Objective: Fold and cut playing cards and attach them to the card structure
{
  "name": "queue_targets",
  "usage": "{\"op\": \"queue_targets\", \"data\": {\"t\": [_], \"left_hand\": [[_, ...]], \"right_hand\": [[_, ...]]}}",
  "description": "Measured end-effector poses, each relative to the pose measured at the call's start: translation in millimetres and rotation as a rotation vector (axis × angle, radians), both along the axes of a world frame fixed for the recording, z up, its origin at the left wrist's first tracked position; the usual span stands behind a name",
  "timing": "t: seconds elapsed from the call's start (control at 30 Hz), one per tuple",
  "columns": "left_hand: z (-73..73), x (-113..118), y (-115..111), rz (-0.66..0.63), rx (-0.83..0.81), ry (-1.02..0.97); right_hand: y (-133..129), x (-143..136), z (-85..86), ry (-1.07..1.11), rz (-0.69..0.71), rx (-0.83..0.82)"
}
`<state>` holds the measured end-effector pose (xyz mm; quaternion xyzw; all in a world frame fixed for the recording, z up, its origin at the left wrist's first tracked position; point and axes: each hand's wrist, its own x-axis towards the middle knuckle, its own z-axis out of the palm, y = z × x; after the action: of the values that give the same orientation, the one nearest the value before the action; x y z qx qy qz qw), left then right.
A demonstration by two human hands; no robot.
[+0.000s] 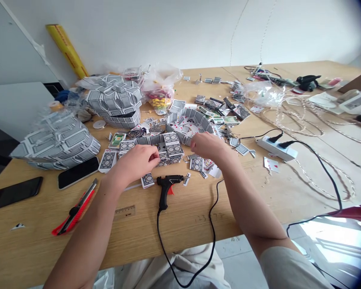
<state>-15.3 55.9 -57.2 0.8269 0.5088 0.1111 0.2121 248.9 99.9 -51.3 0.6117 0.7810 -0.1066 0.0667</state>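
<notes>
My left hand (140, 159) is curled, thumb against fingers, at the near left side of a small box folded from dark-backed playing cards (173, 146). Whatever its fingers hold, if anything, is hidden. My right hand (207, 145) is closed, knuckles up, just right of that box and at the near rim of a round tray built of cards (203, 120). Its fingertips are out of sight too. Below the hands, a black glue gun (168, 184) with an orange trigger lies on its side. A folded card piece (147, 180) lies left of its nozzle end.
Two large card-built baskets (60, 140) stand at left. Phones (78, 173), a red utility knife (75, 208) and a ruler (125, 210) lie near the front. A power strip (276, 148) with cords sits right. Loose cards (240, 111) and plastic bags (162, 80) lie behind.
</notes>
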Motion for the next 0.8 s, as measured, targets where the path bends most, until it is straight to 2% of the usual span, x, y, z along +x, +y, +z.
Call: {"op": "queue_targets", "data": {"t": [0.07,0.1,0.17,0.23,0.33,0.43,0.53,0.67,0.8], "left_hand": [[-1.1,-3.8,2.1,0.029,0.090,-0.008],[-1.5,-6.0,3.1,0.049,0.127,-0.015],[-1.4,-10.4,4.6,0.080,0.163,-0.024],[-0.4,-13.7,5.2,0.090,0.171,-0.022],[1.9,-16.1,4.8,0.104,0.180,-0.013],[3.8,-16.6,4.2,0.118,0.182,-0.012],[4.7,-16.7,3.8,0.115,0.186,-0.006],[4.5,-17.1,3.2,0.127,0.181,-0.013],[4.8,-17.2,2.6,0.133,0.170,-0.022]], "right_hand": [[-14.2,-11.2,6.9,0.045,0.048,0.029],[-23.3,-18.7,9.1,0.090,0.116,0.013],[-43.3,-37.7,9.1,0.263,0.368,-0.091],[-62.3,-59.7,2.8,0.336,0.552,-0.188],[-81.8,-88.0,-14.5,0.225,0.724,-0.140],[-87.9,-100.5,-31.7,0.150,0.733,-0.003],[-86.7,-100.7,-41.2,0.152,0.722,-0.008],[-85.6,-98.9,-42.4,0.195,0.718,-0.067],[-84.7,-98.0,-36.8,0.241,0.701,-0.031]]}}
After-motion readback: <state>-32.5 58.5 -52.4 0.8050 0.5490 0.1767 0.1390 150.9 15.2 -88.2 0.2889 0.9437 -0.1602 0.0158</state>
